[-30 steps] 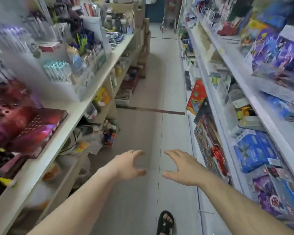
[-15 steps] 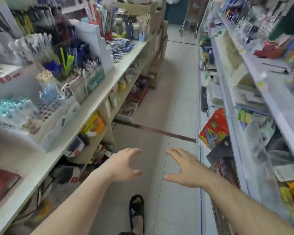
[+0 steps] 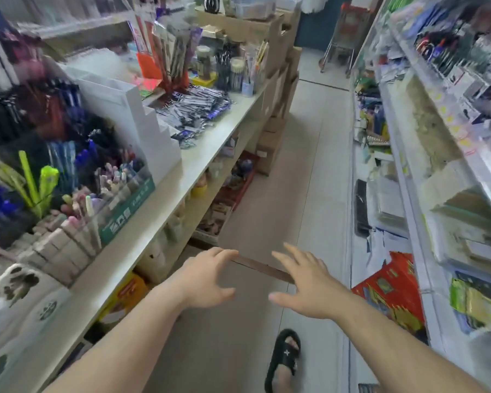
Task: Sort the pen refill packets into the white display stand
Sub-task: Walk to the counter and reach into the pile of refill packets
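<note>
A heap of pen refill packets (image 3: 194,110), dark blue and clear, lies on the left shelf top. Just in front of the heap stands the white stepped display stand (image 3: 131,120), its tiers rising to the left. My left hand (image 3: 207,276) and my right hand (image 3: 304,285) float over the aisle floor well short of both, palms down, fingers spread, holding nothing.
Pen and eraser displays (image 3: 77,194) crowd the near left shelf (image 3: 165,208). Cardboard boxes (image 3: 272,137) are stacked beyond the heap. Stocked racks (image 3: 408,194) line the right side. The tiled aisle (image 3: 304,165) runs ahead; a foot in a black sandal (image 3: 284,355) is below.
The view has advanced down the aisle, bringing the white stand and the packet heap closer. Both hands stay spread in front, holding nothing.
</note>
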Demonstrator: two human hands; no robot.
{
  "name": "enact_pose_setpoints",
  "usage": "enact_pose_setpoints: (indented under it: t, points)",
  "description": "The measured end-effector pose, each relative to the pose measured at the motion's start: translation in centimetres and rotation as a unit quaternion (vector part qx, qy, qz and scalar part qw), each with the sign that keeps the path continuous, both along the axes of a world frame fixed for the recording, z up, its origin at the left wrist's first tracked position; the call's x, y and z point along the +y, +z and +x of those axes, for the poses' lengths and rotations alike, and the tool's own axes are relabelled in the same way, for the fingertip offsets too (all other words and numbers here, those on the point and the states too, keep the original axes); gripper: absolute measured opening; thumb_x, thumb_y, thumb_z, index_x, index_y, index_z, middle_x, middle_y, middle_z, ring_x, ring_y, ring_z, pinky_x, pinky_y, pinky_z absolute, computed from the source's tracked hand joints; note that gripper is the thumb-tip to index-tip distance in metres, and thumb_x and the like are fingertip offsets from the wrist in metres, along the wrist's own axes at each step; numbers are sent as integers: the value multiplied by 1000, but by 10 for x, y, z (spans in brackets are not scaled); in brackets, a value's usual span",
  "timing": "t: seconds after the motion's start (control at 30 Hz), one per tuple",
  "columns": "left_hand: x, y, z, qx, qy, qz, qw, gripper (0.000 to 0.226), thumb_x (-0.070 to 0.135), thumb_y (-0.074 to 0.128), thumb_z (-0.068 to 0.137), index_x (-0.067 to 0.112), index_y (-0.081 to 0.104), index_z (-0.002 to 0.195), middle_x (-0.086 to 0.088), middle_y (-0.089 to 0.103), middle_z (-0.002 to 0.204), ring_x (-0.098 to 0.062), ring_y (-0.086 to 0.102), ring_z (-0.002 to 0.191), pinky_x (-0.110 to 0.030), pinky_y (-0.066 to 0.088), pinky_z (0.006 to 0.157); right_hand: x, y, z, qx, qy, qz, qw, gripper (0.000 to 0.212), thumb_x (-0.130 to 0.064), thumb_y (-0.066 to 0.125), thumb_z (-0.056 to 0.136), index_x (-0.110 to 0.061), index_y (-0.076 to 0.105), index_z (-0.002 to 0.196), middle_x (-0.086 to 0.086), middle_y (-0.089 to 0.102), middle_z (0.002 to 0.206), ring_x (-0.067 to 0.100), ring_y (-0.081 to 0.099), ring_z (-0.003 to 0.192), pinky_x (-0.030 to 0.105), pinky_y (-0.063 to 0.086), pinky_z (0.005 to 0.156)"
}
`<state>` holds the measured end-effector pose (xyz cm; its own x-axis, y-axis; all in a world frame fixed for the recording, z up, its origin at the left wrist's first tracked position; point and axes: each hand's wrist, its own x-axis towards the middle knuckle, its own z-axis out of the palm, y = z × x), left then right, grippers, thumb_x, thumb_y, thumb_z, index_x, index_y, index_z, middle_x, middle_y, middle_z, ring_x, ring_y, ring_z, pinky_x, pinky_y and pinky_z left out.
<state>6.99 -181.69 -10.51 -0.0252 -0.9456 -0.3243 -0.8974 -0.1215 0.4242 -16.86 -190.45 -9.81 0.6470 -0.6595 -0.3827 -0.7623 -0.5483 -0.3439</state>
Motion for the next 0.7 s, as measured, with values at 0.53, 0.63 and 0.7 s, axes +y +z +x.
enact_pose_setpoints:
  t: [0.53, 0.63, 0.7]
  points:
    - [-265, 22, 79, 22, 220, -3, 975, 100, 53, 69, 77, 32, 11, 156, 9, 10, 162, -13, 15, 147, -33, 22, 120, -366, -4, 153, -20, 227, 32, 973, 89, -71, 48, 87, -36, 6, 158, -7, -4, 166, 18, 1, 152, 44, 6, 121]
    - [-295, 12, 109, 28, 249, -19, 968, 103, 52, 71, 78, 33, 7, 157, 7, 1, 164, -14, 7, 150, -33, 17, 119, -405, -10, 197, -19, 256, 27, 966, 87, -71, 46, 89, -36, 6, 158, -7, -4, 166, 18, -2, 152, 42, 5, 122]
    - [-317, 2, 133, 34, 267, -28, 963, 105, 55, 70, 77, 35, 4, 156, 7, -4, 164, -17, 3, 151, -37, 16, 120, -428, -12, 227, -17, 261, 19, 965, 84, -68, 45, 92, -34, 6, 158, -5, -5, 166, 18, -3, 152, 42, 6, 122]
